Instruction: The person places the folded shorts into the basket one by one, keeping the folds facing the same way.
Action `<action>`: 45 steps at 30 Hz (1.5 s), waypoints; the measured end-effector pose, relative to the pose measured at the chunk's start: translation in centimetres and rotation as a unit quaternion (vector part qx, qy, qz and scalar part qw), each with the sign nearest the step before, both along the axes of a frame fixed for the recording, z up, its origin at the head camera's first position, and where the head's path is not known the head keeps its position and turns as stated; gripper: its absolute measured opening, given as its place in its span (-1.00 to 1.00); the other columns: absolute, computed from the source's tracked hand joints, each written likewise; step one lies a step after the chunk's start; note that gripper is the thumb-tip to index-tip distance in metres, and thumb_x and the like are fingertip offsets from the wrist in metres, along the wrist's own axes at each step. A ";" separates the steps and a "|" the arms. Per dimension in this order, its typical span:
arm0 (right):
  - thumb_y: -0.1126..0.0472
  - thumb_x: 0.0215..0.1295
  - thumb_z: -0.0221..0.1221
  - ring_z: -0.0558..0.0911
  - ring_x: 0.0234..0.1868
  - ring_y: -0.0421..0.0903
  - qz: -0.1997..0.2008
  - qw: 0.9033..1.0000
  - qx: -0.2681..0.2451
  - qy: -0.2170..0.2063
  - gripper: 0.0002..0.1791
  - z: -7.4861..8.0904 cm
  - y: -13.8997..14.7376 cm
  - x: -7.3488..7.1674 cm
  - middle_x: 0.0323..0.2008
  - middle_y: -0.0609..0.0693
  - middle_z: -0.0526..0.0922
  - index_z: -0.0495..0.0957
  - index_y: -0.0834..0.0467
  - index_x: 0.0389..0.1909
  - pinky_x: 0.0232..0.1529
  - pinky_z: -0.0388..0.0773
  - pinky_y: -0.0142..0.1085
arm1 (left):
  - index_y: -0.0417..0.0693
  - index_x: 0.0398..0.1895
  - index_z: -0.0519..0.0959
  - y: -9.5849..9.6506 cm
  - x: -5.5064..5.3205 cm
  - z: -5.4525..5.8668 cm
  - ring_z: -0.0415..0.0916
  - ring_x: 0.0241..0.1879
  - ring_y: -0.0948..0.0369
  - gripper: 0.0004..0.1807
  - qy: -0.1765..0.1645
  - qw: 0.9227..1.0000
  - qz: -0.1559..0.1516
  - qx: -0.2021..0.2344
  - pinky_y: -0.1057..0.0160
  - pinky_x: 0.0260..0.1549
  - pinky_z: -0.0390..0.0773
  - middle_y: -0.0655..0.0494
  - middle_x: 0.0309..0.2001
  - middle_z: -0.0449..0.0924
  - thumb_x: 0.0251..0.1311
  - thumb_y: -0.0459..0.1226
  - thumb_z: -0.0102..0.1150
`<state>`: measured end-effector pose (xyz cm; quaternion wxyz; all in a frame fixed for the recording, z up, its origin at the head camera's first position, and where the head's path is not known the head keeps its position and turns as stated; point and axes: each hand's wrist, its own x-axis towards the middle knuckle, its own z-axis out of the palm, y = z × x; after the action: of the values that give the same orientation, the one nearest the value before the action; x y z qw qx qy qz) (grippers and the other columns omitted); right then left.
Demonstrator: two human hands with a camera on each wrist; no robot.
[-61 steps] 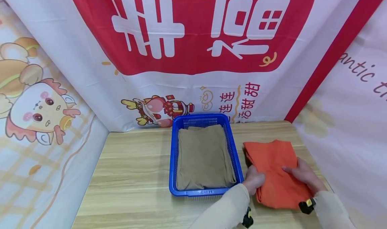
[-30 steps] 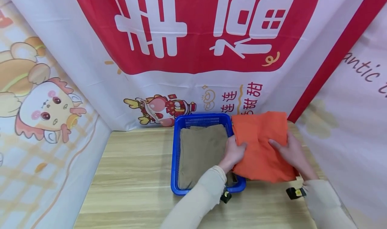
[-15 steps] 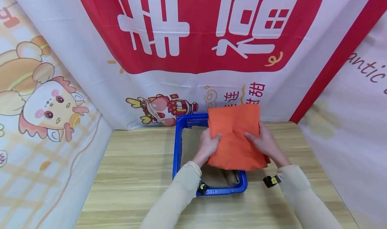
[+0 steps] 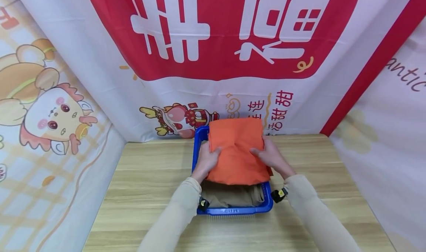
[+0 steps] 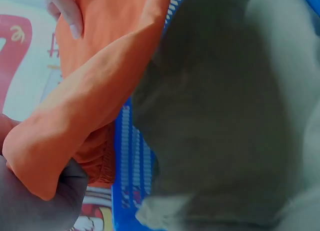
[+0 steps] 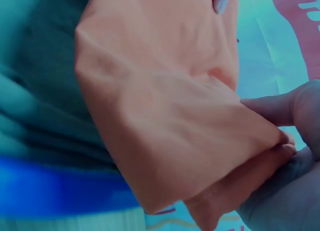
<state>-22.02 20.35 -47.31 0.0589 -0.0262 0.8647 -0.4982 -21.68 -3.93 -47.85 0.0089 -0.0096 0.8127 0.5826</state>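
A folded orange garment (image 4: 237,152) hangs over a blue plastic basket (image 4: 233,210), covering most of it in the head view. My left hand (image 4: 207,161) grips the garment's left edge, thumb on top. At the opposite edge my right hand (image 4: 271,155) pinches the cloth between thumb and fingers. Under it in the basket lies a folded khaki garment (image 4: 233,194), only its near part showing in the head view. The left wrist view shows more of that khaki cloth (image 5: 215,116), below the raised orange garment (image 5: 95,91).
The basket stands on a light wood-grain table (image 4: 149,178). Behind it hangs a white and red printed cloth (image 4: 219,67), close to the basket's far rim. More printed cloths hang at the left (image 4: 56,115) and right (image 4: 382,133).
Both hands have lifted the orange garment from the table right of the basket and carried it left, over the basket. The khaki garment is now mostly covered in the head view.
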 end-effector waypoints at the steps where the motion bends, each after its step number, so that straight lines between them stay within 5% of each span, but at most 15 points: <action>1: 0.28 0.41 0.24 0.50 0.20 0.17 0.000 1.000 0.001 0.001 -0.34 -0.2 -0.3 -0.1 0.26 0.30 0.47 0.22 0.35 0.43 0.26 0.44 0.12 | -0.23 0.15 0.56 -0.3 -0.1 -0.2 0.57 -0.05 0.02 -0.68 -0.001 1.000 0.003 -0.005 -0.03 0.08 0.54 -0.10 -0.03 0.64 0.39 -0.32 0.19; 7: 0.32 0.39 0.24 0.47 0.26 0.20 0.007 1.000 0.005 -0.003 -0.34 -1.1 -1.6 -0.5 0.28 0.32 0.45 0.23 0.37 0.43 0.29 0.40 0.12 | -0.26 0.16 0.55 -1.5 -0.2 -1.3 0.55 0.03 0.00 -0.67 -0.009 1.000 0.012 -0.022 -0.03 0.13 0.51 -0.14 0.03 0.63 0.38 -0.33 0.18; 17: 0.27 0.44 0.19 0.29 0.42 0.31 0.024 0.996 0.063 -0.051 -0.18 -2.4 -2.4 0.3 0.46 0.43 0.20 -0.02 0.44 0.53 0.34 0.33 0.16 | -0.36 0.11 0.54 -2.6 0.2 -3.1 0.57 -0.01 -0.06 -0.69 -0.004 0.998 -0.007 -0.057 -0.07 0.07 0.54 -0.23 -0.03 0.63 0.35 -0.40 0.15; 26: 0.30 0.34 0.26 0.44 0.31 0.32 0.034 0.989 0.134 -0.054 -0.18 -2.4 -2.6 1.1 0.36 0.49 0.32 0.08 0.52 0.47 0.22 0.47 0.12 | -0.30 -0.08 0.59 -3.0 1.0 -2.6 0.59 -0.21 -0.02 -0.79 -0.036 0.988 -0.038 -0.143 -0.03 -0.16 0.59 -0.15 -0.21 0.65 0.32 -0.32 0.22; 32: 0.33 0.29 0.30 0.60 0.09 0.21 0.045 0.985 0.158 -0.046 -0.28 -2.2 -2.7 1.8 0.17 0.43 0.52 0.24 0.49 0.39 0.01 0.61 0.03 | -0.25 -0.24 0.59 -3.4 1.7 -2.3 0.55 -0.38 0.07 -0.81 -0.075 0.976 -0.049 -0.200 0.07 -0.35 0.57 -0.03 -0.36 0.60 0.27 -0.26 0.26; 39: 0.36 0.21 0.34 0.62 -0.08 0.09 0.064 0.979 0.187 -0.047 -0.33 -2.1 -2.7 2.4 0.05 0.29 0.61 0.33 0.40 0.32 -0.08 0.63 -0.03 | -0.22 -0.32 0.55 -3.7 2.2 -2.0 0.53 -0.41 0.03 -0.82 -0.088 0.950 -0.057 -0.294 0.04 -0.42 0.54 -0.05 -0.39 0.57 0.13 -0.28 0.31; 45: 0.31 0.18 0.40 0.58 0.05 0.20 0.054 0.975 0.215 -0.024 -0.14 -1.8 -2.6 2.6 0.16 0.39 0.50 0.18 0.45 0.41 0.06 0.59 0.09 | -0.35 0.05 0.51 -3.7 2.4 -1.8 0.59 -0.21 -0.13 -0.50 -0.062 0.933 -0.066 -0.348 -0.08 -0.26 0.60 -0.22 -0.17 0.61 0.03 -0.34 0.40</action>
<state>-19.45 17.74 -49.10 0.1110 -0.0478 0.9470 -0.2975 -19.25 -7.68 -49.65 0.0940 0.0059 0.9612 0.2592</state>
